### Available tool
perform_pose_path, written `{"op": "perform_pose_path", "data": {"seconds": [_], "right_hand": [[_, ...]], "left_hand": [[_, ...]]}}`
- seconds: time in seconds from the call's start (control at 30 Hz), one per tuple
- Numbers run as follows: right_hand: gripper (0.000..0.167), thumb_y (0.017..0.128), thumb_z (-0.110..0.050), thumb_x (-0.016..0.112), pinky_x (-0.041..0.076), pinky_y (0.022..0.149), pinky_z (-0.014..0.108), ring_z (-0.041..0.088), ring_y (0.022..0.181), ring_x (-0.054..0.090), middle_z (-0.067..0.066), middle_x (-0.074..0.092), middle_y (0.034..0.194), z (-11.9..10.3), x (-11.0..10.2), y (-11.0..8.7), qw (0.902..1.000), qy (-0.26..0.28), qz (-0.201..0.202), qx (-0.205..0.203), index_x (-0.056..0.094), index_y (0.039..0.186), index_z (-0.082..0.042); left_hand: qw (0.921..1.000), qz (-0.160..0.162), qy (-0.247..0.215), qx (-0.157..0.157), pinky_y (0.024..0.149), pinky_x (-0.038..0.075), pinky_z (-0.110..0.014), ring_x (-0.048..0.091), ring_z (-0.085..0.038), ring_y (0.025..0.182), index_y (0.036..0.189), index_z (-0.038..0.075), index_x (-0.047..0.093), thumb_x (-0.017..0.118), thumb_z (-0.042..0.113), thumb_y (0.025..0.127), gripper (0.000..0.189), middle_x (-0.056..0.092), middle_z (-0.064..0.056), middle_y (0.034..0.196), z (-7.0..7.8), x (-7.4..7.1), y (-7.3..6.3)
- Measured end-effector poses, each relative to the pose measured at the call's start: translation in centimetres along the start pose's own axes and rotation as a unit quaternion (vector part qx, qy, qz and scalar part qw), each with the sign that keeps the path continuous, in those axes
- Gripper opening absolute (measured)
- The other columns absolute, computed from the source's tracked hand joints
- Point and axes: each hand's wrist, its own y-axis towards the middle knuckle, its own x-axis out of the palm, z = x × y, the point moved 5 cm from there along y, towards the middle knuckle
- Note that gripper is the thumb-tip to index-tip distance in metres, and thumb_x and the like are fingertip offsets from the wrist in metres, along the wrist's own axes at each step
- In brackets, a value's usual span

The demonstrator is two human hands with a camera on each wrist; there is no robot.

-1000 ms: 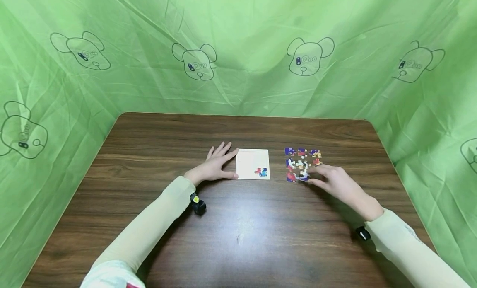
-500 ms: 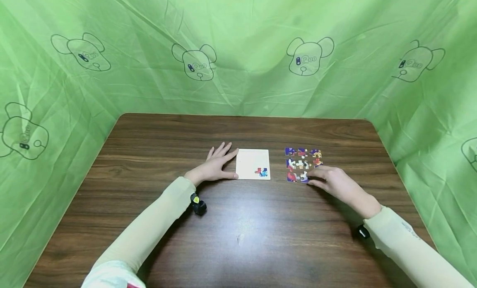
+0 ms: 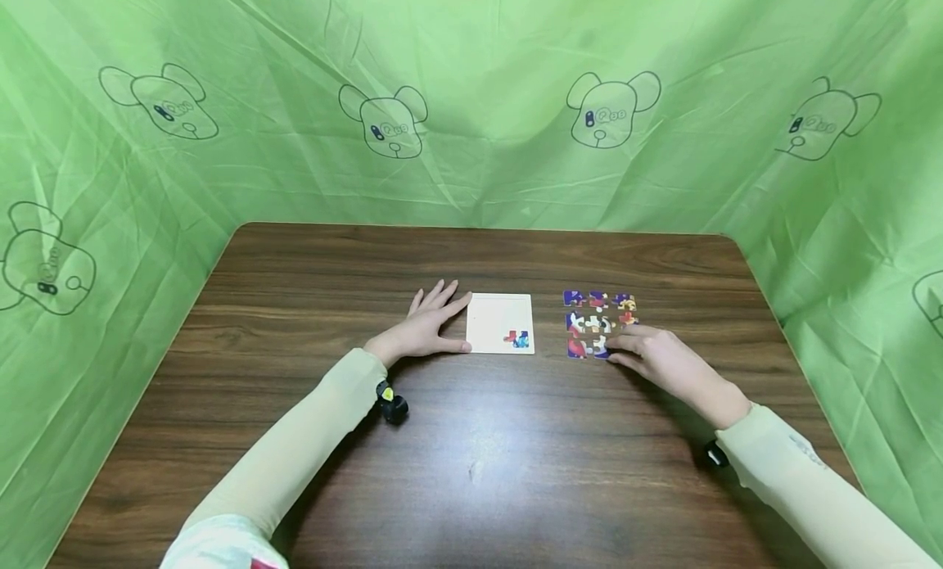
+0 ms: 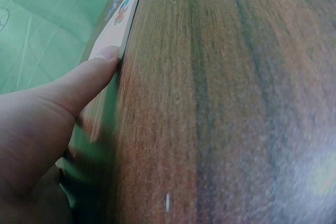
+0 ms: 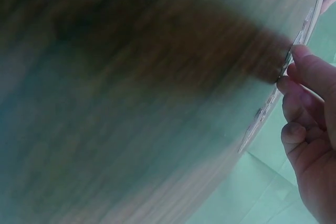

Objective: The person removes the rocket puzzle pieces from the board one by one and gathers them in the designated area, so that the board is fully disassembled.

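Note:
In the head view a square white puzzle board point(image 3: 495, 319) lies flat, with red and blue puzzle pieces point(image 3: 520, 339) in its lower right corner. My left hand point(image 3: 420, 330) rests spread at the board's left side. Its index finger and thumb touch the edge; the left wrist view shows the thumb point(image 4: 105, 56) against the near corner. Loose puzzle pieces point(image 3: 575, 323) in purple, red, white and yellow lie in rough rows right of the board. My right hand point(image 3: 659, 360) pinches a purple-and-white puzzle piece point(image 3: 600, 348) at their lower edge; its fingers partly cover it.
A dark wooden table point(image 3: 471, 438) carries everything and reflects a bright glare in front of the board. Green cloth point(image 3: 479, 176) with printed bear heads surrounds its back and sides. Each wrist wears a small black camera point(image 3: 394, 407).
The pinched puzzle piece has shifted slightly down, apart from the piece above it, and shows more of its white part. My right hand moved slightly with it; my left hand stays still.

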Motion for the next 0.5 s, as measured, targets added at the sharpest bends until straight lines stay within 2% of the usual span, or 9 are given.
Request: {"op": "perform_pose_path", "data": {"seconds": [0.2,0.5], "right_hand": [[0.024,0.077,0.0,0.088,0.062,0.074,0.039,0.022,0.085,0.074,0.008,0.075,0.094,0.11,0.0,-0.01,0.9999,0.003,0.005,-0.008,0.079,0.1,-0.001],[0.027,0.078,0.001,0.087,0.062,0.076,0.041,0.024,0.089,0.075,0.01,0.075,0.098,0.25,0.12,-0.21,0.9999,0.008,0.008,0.002,0.077,0.103,-0.001]], "left_hand": [[1.0,0.001,0.0,0.003,0.125,-0.01,-0.06,-0.008,-0.035,0.161,0.167,0.017,0.022,0.075,0.051,0.093,0.097,0.004,-0.016,0.175,-0.1,0.08,0.09],[1.0,0.001,-0.001,0.003,0.124,-0.01,-0.061,-0.007,-0.035,0.161,0.167,0.017,0.022,0.076,0.05,0.093,0.098,0.004,-0.016,0.174,-0.04,0.04,0.08]]}}
